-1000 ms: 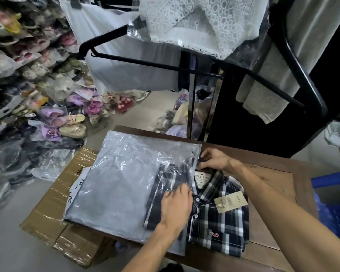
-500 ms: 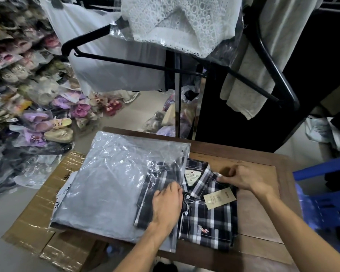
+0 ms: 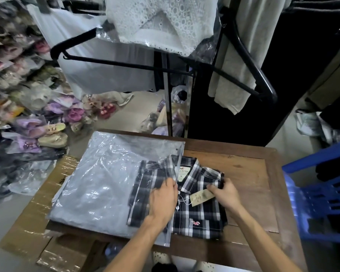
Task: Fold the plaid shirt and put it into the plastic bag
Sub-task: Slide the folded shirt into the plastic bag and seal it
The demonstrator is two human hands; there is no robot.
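A folded dark plaid shirt lies on the wooden table, its left half inside a clear plastic bag that spreads to the left. A brown paper tag hangs at its collar. My left hand lies on the bag's open edge over the shirt, fingers gripping the plastic. My right hand presses on the shirt's right shoulder beside the tag, fingers bent on the fabric.
A cardboard box sits left of the table under the bag. A blue plastic chair stands at the right. A black clothes rack with hanging garments rises behind the table. Bagged shoes pile up on the left.
My right hand has moved from the collar's far side down to the shirt's right shoulder near the tag. The left hand stays on the bag edge. The camera view has shifted.
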